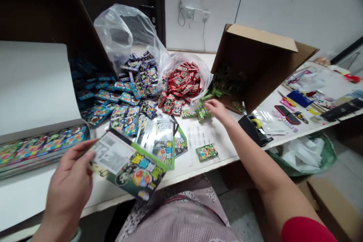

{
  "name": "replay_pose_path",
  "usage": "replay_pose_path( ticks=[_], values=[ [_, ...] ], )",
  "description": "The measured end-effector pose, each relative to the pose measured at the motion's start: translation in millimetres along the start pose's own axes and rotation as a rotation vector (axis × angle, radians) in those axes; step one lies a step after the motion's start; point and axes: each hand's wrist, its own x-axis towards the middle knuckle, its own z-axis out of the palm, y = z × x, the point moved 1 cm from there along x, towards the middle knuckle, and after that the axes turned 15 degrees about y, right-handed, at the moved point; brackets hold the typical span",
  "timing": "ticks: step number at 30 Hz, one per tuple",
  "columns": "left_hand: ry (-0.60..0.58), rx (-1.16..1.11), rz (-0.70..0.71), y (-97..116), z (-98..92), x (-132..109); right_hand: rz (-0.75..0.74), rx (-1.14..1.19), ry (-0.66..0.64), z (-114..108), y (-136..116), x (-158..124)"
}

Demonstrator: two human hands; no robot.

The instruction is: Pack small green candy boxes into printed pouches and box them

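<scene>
My left hand (70, 174) pinches the left edge of a flat printed package (133, 166) with a green edge, held tilted above the table's front edge. My right hand (217, 109) reaches to the small green packs (202, 111) by the mouth of the brown box; its fingertips are at them, and whether it grips one is too blurred to tell. A single green pack (207, 152) lies on a printed white sheet (198, 134) near the front edge. More flat packages (163, 140) in clear sleeves lie mid-table.
Red packs (185, 79) and purple packs (141, 70) spill from clear bags. Blue packs (99, 111) lie by a large box at left. An open brown box (266, 60), a black tape dispenser (253, 130) and tools (287, 115) stand right. A white box (36, 90) is far left.
</scene>
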Motion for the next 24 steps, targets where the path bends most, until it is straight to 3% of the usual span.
replay_pose_path(
  ticks=[2,4,8,10,13,18,22,24],
  values=[
    [0.086,-0.169,-0.292,-10,3.1,3,0.033,-0.057,0.193,-20,29,31],
    [0.086,-0.248,-0.505,-17,9.3,0,0.068,-0.092,0.299,-26,55,52],
    [-0.032,-0.116,-0.602,-24,11.9,-13,0.087,-0.067,0.378,-17,85,68],
    [-0.095,0.005,-0.549,-29,5.6,-17,0.082,-0.013,0.405,-18,90,71],
    [-0.174,0.224,-0.335,-41,-7.2,-20,0.070,0.101,0.436,-35,89,69],
    [-0.182,0.435,0.048,-43,-7.9,-21,-0.012,0.294,0.399,-61,59,34],
    [-0.289,0.163,0.073,-7,25.0,-35,-0.038,0.406,0.136,-31,19,-22],
    [-0.500,-0.049,-0.060,14,48.1,-49,-0.027,0.450,-0.052,-3,0,-54]
  ],
)
